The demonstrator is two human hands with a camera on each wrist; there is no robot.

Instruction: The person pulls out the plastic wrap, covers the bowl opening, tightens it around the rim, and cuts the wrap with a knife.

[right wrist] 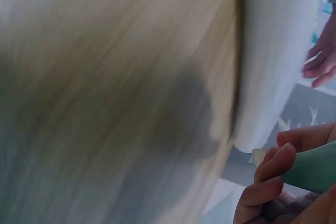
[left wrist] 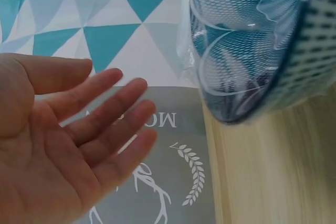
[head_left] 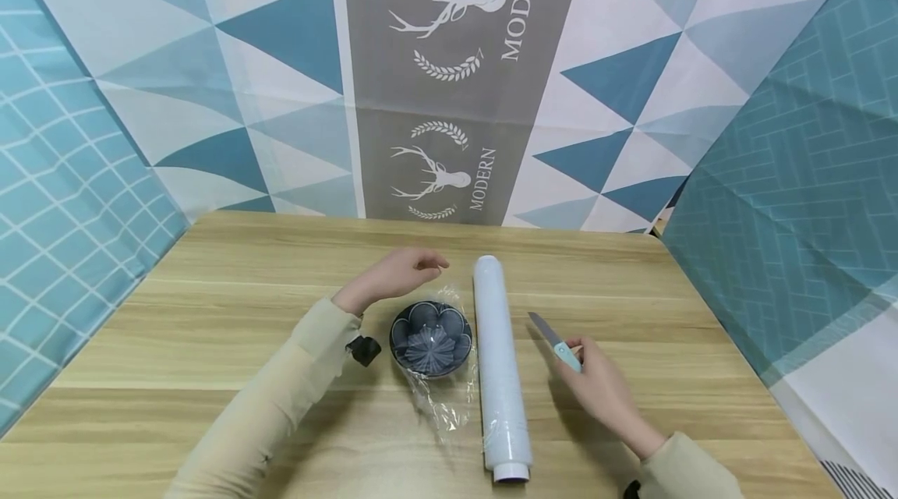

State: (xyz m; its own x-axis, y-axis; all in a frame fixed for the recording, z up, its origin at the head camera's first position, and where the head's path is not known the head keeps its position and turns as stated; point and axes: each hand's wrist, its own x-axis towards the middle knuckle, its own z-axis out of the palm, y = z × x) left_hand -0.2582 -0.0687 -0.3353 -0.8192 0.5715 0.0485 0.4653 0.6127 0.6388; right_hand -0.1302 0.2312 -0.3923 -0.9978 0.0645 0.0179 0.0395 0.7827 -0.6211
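A dark blue bowl (head_left: 430,338) with a petal pattern sits on the table, and clear plastic wrap (head_left: 449,405) lies around it and trails toward the near side. My left hand (head_left: 410,273) hovers beyond the bowl's far rim. In the left wrist view its fingers (left wrist: 113,121) are spread loosely, palm showing and holding nothing. To the right of the bowl lies a long white roll of plastic wrap (head_left: 500,366). My right hand (head_left: 596,382) grips a small knife (head_left: 554,339) by its light blue handle, the blade pointing away and left toward the roll.
The wood-grain table (head_left: 281,382) runs back to a patterned cloth backdrop (head_left: 435,93) of triangles and deer heads. Blue-green cloth panels (head_left: 807,210) stand at both sides. A black wrist strap (head_left: 363,350) shows at the left cuff.
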